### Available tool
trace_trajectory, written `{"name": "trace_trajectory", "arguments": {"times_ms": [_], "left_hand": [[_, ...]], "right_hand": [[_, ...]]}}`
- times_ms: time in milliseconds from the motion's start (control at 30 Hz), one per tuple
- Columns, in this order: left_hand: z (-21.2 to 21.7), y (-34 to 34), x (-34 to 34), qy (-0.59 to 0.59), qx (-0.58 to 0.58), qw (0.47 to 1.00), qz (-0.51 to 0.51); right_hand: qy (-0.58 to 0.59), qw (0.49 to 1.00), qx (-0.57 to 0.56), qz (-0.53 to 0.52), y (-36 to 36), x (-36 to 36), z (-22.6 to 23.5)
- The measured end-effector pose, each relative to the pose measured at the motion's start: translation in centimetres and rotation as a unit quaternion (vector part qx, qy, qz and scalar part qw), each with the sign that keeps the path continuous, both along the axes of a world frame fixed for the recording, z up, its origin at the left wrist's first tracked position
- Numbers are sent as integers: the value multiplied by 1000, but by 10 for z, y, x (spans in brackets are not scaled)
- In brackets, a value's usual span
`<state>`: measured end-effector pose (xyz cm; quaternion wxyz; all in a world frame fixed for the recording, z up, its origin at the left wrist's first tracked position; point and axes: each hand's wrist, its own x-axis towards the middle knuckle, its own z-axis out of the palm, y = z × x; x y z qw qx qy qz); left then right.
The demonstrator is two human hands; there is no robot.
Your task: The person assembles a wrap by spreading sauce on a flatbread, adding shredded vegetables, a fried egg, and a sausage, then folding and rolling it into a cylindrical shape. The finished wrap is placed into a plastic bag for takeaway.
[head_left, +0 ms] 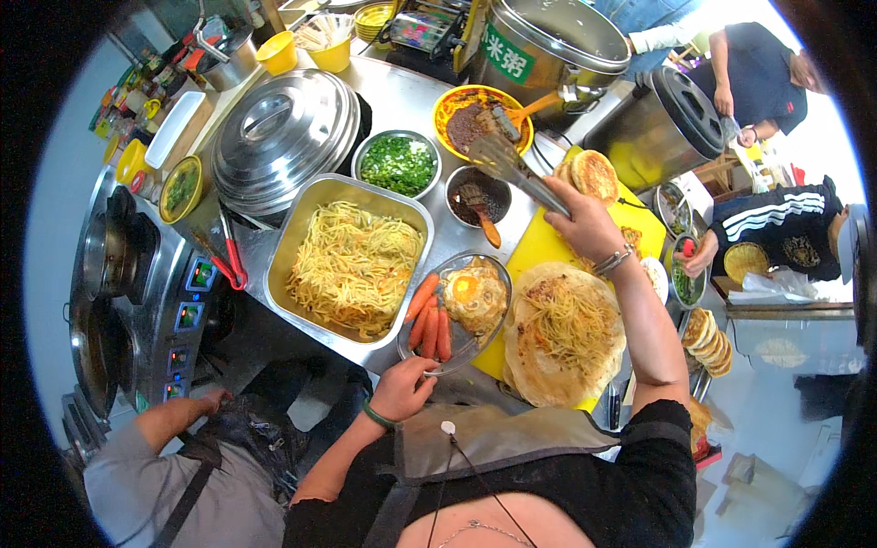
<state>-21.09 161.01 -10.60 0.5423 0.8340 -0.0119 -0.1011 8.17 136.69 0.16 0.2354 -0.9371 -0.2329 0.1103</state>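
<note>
In my right hand (589,219) are metal tongs (525,173), their tips raised over the counter near the bowl of reddish-brown sauce (484,119). My left hand (402,388) pinches the near rim of an oval metal plate (493,333). That plate carries a fried egg (470,290) and several sausages (429,320). To its right, a round flatbread (525,370) topped with shredded potato (571,324) lies on a yellow cutting board (521,265). Behind the plate stands a deep rectangular pan (276,274) of shredded potato.
Around the counter are chopped scallions (397,164), a dark sauce bowl with a brush (478,199), a lidded pot (283,137) and a large steel barrel (548,55). Flatbreads (594,175) sit at the board's far end. Other people (201,475) stand at the left and right.
</note>
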Motion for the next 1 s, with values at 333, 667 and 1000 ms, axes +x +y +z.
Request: {"name": "trace_trajectory", "arguments": {"times_ms": [333,667,1000], "left_hand": [[-16,0,12,-65,6,998,-16],[-17,12,5,-25,13,1000,-3],[-7,11,10,-84,41,995,-28]], "right_hand": [[-37,973,-209,88,113,9,-10],[-16,981,-152,122,159,55,-64],[370,896,242,-41,83,22,-31]]}}
